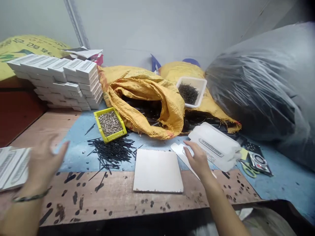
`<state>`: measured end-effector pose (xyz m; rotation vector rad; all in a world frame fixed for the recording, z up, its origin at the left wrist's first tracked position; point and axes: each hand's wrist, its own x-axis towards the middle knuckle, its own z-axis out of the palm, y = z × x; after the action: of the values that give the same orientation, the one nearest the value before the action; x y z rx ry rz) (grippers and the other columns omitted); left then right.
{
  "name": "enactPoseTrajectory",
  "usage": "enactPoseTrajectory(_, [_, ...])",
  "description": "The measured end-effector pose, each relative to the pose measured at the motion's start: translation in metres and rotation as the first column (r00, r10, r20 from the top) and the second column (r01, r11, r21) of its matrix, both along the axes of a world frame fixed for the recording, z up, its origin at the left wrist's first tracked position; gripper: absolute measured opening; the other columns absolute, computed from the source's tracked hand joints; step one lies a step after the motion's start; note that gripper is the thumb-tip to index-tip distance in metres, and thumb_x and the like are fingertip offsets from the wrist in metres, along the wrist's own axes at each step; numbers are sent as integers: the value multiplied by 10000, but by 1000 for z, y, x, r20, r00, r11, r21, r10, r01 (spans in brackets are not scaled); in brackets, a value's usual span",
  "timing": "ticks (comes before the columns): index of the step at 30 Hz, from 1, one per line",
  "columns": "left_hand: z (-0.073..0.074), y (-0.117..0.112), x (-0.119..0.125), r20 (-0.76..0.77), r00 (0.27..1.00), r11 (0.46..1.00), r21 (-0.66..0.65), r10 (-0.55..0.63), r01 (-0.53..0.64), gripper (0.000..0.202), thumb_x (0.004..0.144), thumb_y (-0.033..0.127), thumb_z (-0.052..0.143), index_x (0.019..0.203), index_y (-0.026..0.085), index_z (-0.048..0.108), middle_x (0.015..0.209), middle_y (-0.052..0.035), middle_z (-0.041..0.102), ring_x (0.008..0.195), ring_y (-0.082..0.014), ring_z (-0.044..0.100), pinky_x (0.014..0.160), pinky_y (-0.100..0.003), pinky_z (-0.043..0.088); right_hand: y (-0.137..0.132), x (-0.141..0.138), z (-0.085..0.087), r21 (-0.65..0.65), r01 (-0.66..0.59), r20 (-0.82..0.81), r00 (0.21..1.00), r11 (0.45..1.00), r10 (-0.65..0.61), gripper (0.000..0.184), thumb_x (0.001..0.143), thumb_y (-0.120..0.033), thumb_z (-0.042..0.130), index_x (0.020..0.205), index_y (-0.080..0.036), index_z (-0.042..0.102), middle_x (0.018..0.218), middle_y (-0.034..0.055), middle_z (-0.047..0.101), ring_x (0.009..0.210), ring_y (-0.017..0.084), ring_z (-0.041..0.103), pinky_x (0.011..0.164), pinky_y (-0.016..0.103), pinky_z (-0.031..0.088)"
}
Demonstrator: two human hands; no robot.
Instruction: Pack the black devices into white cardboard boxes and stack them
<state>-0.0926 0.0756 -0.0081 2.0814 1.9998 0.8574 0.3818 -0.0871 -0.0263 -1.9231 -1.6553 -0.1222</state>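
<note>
Fingers [60, 149] of my left hand [45, 164] spread apart in the air, holding nothing, just beside the white cartons [13, 167] at the edge of the table [123, 200]. My right hand [198, 160] curls its fingers against an opened white carton [214, 147]; whether they grip it, I cannot tell. Between my hands lies a white board [157, 170], and left of it, loose black nails [112, 152]. Beyond my fingers, a yellow bin [109, 124] of small metal parts, a tall stack of white cartons [55, 82] and a white tray [189, 93] of nails look full, so much remains.
</note>
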Motion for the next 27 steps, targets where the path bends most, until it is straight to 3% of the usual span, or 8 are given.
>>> enactPoseTrajectory(3, [10,-2,79,43,977,978,-6,-210,210,346,868,420,427,1111,222,574,1127,-45,645,996,-236,604,881,-402,508,75,-32,22,-55,-258,61,963,965,261,362,986,-218,261,1177,-167,564,1162,104,618,1120,167,557,983,319,442])
enactPoseTrajectory(7, [7,40,144,-57,951,946,-132,-304,295,305,869,256,425,1100,198,616,1156,-98,636,1066,-257,587,906,-389,475,145,-43,22,-120,-294,102,946,948,307,206,947,-266,490,1078,-159,607,1116,77,619,1036,185,589,921,389,478])
enactPoseTrajectory(11, [0,76,160,-88,948,937,-201,-307,285,136,767,169,555,836,182,672,935,-111,662,935,-283,615,810,-385,488,161,-28,13,-141,-223,124,963,965,241,174,911,-292,563,982,-142,617,1049,64,615,981,188,587,883,407,478])
enactPoseTrajectory(15, [-4,81,158,-38,955,944,-170,-294,284,159,806,141,490,734,175,628,894,-104,619,945,-264,579,842,-385,460,159,-12,17,-134,-152,70,984,979,163,112,787,-230,668,763,-140,605,869,92,620,915,232,581,841,379,453])
enactPoseTrajectory(19, [-3,80,151,96,963,962,-79,-254,261,104,843,201,496,814,180,594,994,-100,561,1023,-258,514,919,-402,412,145,-18,32,-20,-55,-142,988,998,52,250,825,-364,598,972,-166,554,861,79,627,783,225,597,701,359,482])
enactPoseTrajectory(21, [0,81,147,192,953,967,-49,-236,249,59,829,214,536,791,186,571,957,-78,547,1003,-243,506,928,-390,400,129,-33,40,88,-28,-465,883,996,66,347,846,-466,540,1056,-192,504,852,65,630,744,222,608,667,363,499])
enactPoseTrajectory(24, [5,77,142,372,906,974,-19,-202,225,99,823,236,558,743,189,526,879,-46,528,946,-211,499,908,-359,396,100,-63,44,146,-38,-861,486,988,146,365,860,-528,465,1056,-221,481,852,61,645,740,223,640,657,365,523])
enactPoseTrajectory(27, [5,51,142,590,791,972,-45,-160,231,138,858,309,508,786,192,508,786,-6,511,789,-152,504,778,-291,431,75,-90,38,188,-8,-974,126,982,188,305,822,-465,552,1004,-221,534,945,58,664,860,225,653,779,393,522])
